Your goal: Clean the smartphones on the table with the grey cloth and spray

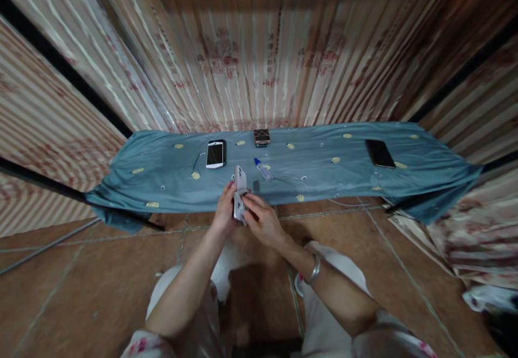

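Hands on slim, rectangular phone

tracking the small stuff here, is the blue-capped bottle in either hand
No, the blue-capped bottle lies on the blue cloth, apart from the left hand and the right hand.

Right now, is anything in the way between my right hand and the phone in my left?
Yes, a bunched grey strip, cloth or cord, I can't tell, lies against the lower part of the phone, right at your right hand. Nothing else visible stands between them.
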A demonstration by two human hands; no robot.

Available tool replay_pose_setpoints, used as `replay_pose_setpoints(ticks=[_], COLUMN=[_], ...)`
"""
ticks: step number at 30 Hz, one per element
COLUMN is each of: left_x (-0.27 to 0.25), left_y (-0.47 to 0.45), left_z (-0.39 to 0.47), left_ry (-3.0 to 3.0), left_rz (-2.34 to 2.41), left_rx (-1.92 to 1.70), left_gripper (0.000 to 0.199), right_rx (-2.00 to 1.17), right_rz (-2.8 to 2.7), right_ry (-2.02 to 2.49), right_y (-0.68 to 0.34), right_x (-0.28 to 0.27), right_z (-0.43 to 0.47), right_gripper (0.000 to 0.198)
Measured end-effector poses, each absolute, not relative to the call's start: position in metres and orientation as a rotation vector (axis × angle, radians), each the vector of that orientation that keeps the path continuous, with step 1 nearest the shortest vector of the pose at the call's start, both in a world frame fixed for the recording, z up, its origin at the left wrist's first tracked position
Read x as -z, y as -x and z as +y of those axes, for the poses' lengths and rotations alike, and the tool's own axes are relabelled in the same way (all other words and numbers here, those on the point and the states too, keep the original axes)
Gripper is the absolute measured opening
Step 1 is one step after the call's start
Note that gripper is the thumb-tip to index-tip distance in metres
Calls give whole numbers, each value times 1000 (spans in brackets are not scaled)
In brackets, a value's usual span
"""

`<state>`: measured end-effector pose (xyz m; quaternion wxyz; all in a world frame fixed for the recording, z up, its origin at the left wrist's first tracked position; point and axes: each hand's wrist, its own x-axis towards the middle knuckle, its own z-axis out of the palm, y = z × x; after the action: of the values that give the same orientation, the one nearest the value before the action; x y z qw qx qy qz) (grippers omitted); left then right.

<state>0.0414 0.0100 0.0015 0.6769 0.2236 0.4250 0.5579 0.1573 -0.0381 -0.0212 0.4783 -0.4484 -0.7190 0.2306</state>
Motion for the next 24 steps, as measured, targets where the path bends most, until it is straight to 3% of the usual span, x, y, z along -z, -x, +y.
replay_pose_setpoints(ticks=[6,12,21,24], left_x=[-2,-2,-4,-4], left_y=[-32,-40,-42,-39], left_z=[10,-6,-25,-25], left_ry=[-400,-466,-687,-709], left_rz=[894,960,1047,1069], left_rx=[-1099,-1233,-1086,-1101], left_gripper=[33,16,52,56], right_rx=[-293,-256,-330,-315], right_rz=[-1974,-1963,-1798,-1799], right_ry=[1053,1182,1280,1231], right_y=[-150,-156,-166,-163], right_x=[22,26,30,30], right_z=[-49,-35,-10,-10], right_gripper=[44,49,53,52])
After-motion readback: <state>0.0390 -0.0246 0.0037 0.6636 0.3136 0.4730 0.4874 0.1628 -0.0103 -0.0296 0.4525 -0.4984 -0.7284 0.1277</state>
